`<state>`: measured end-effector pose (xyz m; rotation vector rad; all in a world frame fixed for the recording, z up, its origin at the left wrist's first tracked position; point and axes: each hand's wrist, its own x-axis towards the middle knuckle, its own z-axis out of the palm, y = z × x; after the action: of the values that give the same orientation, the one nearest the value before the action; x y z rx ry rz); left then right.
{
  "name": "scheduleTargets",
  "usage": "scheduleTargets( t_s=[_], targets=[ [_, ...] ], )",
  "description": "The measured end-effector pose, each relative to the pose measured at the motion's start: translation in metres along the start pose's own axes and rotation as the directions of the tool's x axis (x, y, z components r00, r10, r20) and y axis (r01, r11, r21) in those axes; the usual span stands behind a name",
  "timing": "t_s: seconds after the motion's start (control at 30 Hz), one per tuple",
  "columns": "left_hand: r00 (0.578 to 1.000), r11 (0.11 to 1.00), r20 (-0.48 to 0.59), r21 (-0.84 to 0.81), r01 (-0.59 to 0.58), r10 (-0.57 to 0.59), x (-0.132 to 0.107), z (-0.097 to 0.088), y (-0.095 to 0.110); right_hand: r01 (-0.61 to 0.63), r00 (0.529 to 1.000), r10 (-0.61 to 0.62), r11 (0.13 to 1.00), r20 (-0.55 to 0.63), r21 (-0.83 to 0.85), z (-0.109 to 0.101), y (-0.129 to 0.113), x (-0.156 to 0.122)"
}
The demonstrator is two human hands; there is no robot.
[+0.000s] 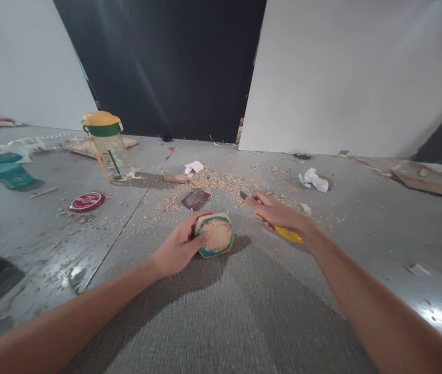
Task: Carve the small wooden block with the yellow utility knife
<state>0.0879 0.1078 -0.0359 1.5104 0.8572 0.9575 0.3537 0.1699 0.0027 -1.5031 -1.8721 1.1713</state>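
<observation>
My left hand (180,244) grips a chunky wooden block (218,235) with cut corners. A teal ring and faint red marks show on its pale face, which is tilted toward me. To its right, my right hand (270,210) is closed around a yellow-handled utility knife (289,235), whose short dark blade points up and left, apart from the block. Just beyond the block lie a dark brown flat piece (196,199) and many wood shavings (224,183) spread over the grey floor.
A clear bottle with a yellow-green lid (104,127) stands back left. Near it are a red round lid (87,201), a teal container (10,175) and a short wooden piece (176,178). Crumpled paper (313,180) lies right. White and black panels (158,67) rise behind.
</observation>
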Motion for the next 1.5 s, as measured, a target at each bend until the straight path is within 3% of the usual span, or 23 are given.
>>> scheduleTargets(
  t_s=[0.43, 0.83, 1.03, 1.5],
  targets=[
    [1.000, 1.000, 0.017, 0.013, -0.011, 0.011, 0.000, -0.001, 0.001, -0.012, 0.999, 0.014, 1.000, -0.051, 0.029, 0.007, 0.001, 0.006],
    [1.000, 0.998, 0.009, 0.055, -0.011, 0.010, -0.001, -0.001, 0.000, -0.015, 0.994, 0.002, 0.993, -0.112, -0.113, 0.008, -0.002, 0.007],
    [1.000, 0.999, 0.016, 0.039, -0.016, 0.015, 0.000, -0.001, 0.001, -0.025, 0.999, 0.022, 0.996, -0.037, -0.082, 0.009, -0.001, 0.006],
    [1.000, 0.998, 0.008, 0.070, -0.007, 0.006, 0.000, -0.001, 0.001, 0.097, 0.991, -0.119, 0.954, -0.060, -0.285, 0.009, 0.010, 0.016]
  ],
)
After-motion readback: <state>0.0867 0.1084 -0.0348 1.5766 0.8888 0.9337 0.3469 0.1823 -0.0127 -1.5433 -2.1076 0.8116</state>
